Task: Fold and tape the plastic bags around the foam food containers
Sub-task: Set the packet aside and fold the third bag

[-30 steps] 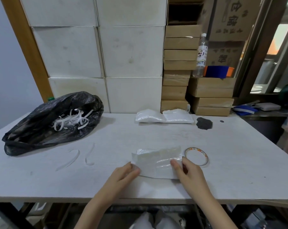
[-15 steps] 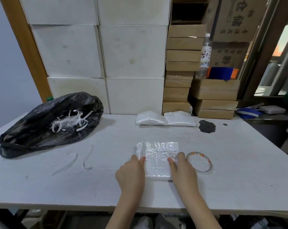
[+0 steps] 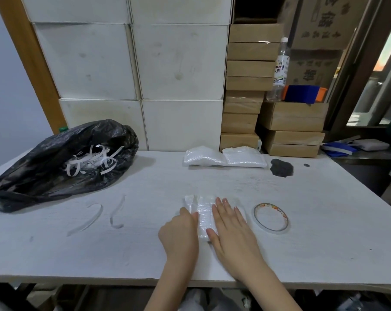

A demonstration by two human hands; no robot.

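While both hands work at the near-centre of the white table (image 3: 302,221), scene logged L to R. Far L: black trash bag (image 3: 62,162) lying on its side, mouth open, white strips (image 3: 93,161) inside. Two loose strips (image 3: 100,217) on tabletop to its right, apart from bag. Centre-near: bagged foam container (image 3: 203,217), flat on table, clear plastic wrapped over it, a fold of plastic standing up along its L edge. L hand (image 3: 181,232) at container's L side, fingers curled w/ thumb and fingertips on the plastic fold; looks like a pinch, grip partly hidden. R hand (image 3: 231,230) lies flat on top of container, fingers straight and together, pressing down, holding nothing. Just R of R hand: tape roll (image 3: 271,218), flat on table, not touching hand or container. Far centre: two wrapped packs (image 3: 223,158) side by side, touching, against stacked white boxes (image 3: 131,63). R of these: dark patch (image 3: 281,167) on tabletop. Far R: brown cartons (image 3: 248,86) stacked; clear bottle (image 3: 280,70) upright on a carton, beside a blue box (image 3: 302,94).
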